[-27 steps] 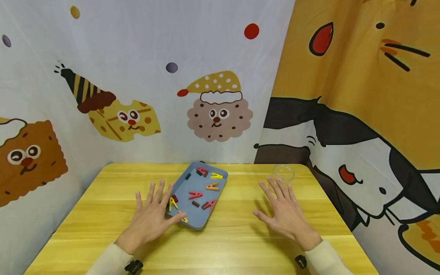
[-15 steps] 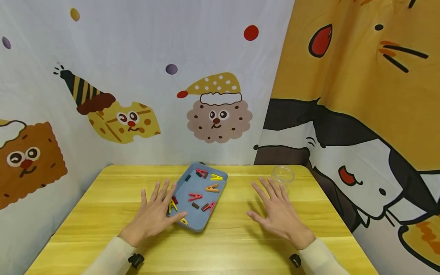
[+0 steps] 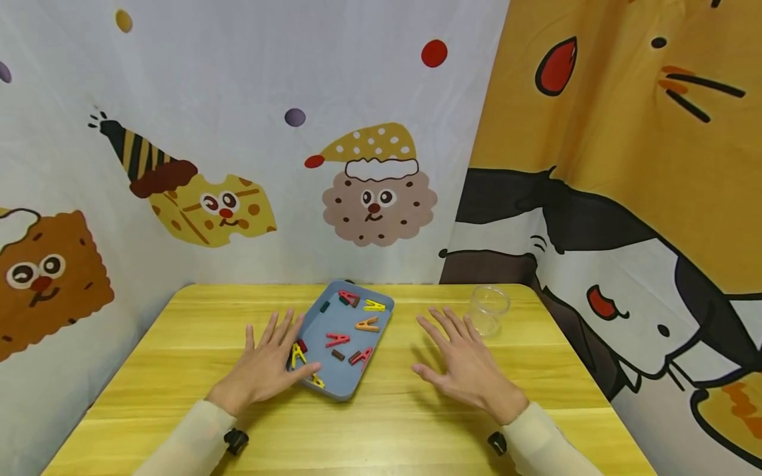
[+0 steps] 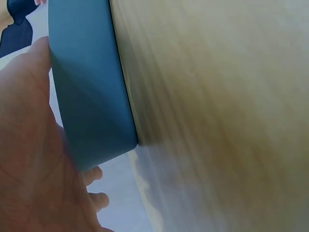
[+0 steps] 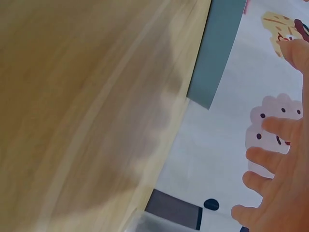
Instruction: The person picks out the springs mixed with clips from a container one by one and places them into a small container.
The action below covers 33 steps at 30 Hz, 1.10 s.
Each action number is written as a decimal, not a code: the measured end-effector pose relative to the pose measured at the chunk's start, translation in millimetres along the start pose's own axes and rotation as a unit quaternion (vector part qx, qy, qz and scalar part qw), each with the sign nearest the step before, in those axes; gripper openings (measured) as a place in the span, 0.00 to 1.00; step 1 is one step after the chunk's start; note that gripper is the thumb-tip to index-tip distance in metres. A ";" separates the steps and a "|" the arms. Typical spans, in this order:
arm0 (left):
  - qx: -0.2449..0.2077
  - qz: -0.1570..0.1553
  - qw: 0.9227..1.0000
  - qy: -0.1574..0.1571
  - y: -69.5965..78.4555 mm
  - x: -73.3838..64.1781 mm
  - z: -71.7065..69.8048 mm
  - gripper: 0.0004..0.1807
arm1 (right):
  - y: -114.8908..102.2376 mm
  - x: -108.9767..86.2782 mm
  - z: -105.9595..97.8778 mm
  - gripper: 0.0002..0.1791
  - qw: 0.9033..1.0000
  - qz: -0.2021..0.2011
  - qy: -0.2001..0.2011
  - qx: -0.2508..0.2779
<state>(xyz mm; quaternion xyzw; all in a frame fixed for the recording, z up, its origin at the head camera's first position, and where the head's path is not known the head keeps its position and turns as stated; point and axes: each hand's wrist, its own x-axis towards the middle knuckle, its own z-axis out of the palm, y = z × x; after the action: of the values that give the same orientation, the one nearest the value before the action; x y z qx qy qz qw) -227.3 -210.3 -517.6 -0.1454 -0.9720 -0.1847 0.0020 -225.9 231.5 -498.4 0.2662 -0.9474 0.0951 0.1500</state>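
A blue-grey tray (image 3: 344, 385) lies on the wooden table, holding red clips (image 3: 337, 339), an orange clip (image 3: 367, 324), yellow clips (image 3: 374, 306) and small dark blocks (image 3: 338, 355). My left hand (image 3: 262, 370) is spread at the tray's left edge, its thumb over the near left corner and partly hiding a yellow clip. In the left wrist view this hand is beside the tray's side wall (image 4: 91, 87); contact is unclear. With fingers apart, my right hand (image 3: 467, 373) hovers over the table right of the tray, holding nothing.
A clear, transparent cup (image 3: 489, 311) stands at the back right, just beyond the right hand. The table (image 3: 381, 436) ends at a printed cloth backdrop (image 3: 238, 79), and another cloth (image 3: 595, 132) hangs along the right side.
My right hand has moved left, toward the tray, uncovering more of the clear cup. The left hand has shifted slightly, still at the tray's edge. Tray and clips stay in place.
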 end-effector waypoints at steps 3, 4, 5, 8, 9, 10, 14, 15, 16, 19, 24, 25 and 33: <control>-0.004 -0.004 1.000 -0.005 0.1 -0.8 0.6 0.64 | -3.2 3.8 1.1 0.52 1.000 -0.008 -0.005 0.006; -0.005 -0.005 1.000 -0.008 0.1 -1.0 1.0 0.64 | -4.1 5.3 1.5 0.52 1.000 -0.010 -0.009 0.008; -0.007 -0.007 1.000 -0.011 -0.1 -1.1 1.3 0.65 | -5.3 6.9 1.9 0.52 1.000 -0.014 -0.011 0.011; -0.012 -0.013 1.000 -0.024 -0.5 -1.8 2.2 0.67 | -8.9 11.4 3.4 0.51 0.999 -0.025 -0.018 0.016; -0.012 -0.016 0.999 -0.029 -0.8 -1.9 2.5 0.67 | -10.3 12.9 4.0 0.51 0.999 -0.028 -0.020 0.015; -0.013 -0.018 0.999 -0.034 -0.8 -2.1 2.6 0.68 | -11.7 14.5 4.5 0.51 0.999 -0.031 -0.021 0.015; -0.013 -0.026 0.998 -0.049 -0.4 -1.8 2.1 0.69 | -18.0 20.8 6.0 0.50 0.999 -0.042 -0.020 0.016; -0.013 -0.027 0.998 -0.053 0.1 -1.7 1.7 0.69 | -19.9 22.3 5.9 0.49 0.999 -0.045 -0.019 0.018; -0.013 -0.030 0.998 -0.056 0.8 -1.8 1.3 0.69 | -21.6 23.6 6.0 0.49 0.998 -0.048 -0.018 0.020; -0.016 -0.035 0.997 -0.066 3.6 -2.2 -0.2 0.71 | -26.2 26.7 6.3 0.49 0.998 -0.052 -0.024 0.026; -0.019 -0.039 0.996 -0.075 12.0 -5.1 -1.4 0.72 | -30.7 31.0 11.2 0.49 0.997 -0.051 -0.046 0.021; -0.019 -0.040 0.996 -0.077 14.4 -6.1 -1.6 0.72 | -31.2 31.9 12.6 0.49 0.997 -0.052 -0.051 0.019; -0.008 -0.056 0.995 -0.082 38.6 -12.0 -0.6 0.72 | -36.3 37.0 17.6 0.47 0.996 -0.070 -0.051 0.032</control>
<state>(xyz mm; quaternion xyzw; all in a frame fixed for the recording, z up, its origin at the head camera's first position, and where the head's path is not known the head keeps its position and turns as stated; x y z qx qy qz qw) -204.9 -179.6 -503.9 -0.1049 -0.9740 -0.1799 -0.0891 -240.7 178.8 -498.9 0.3410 -0.9293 0.1006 0.0998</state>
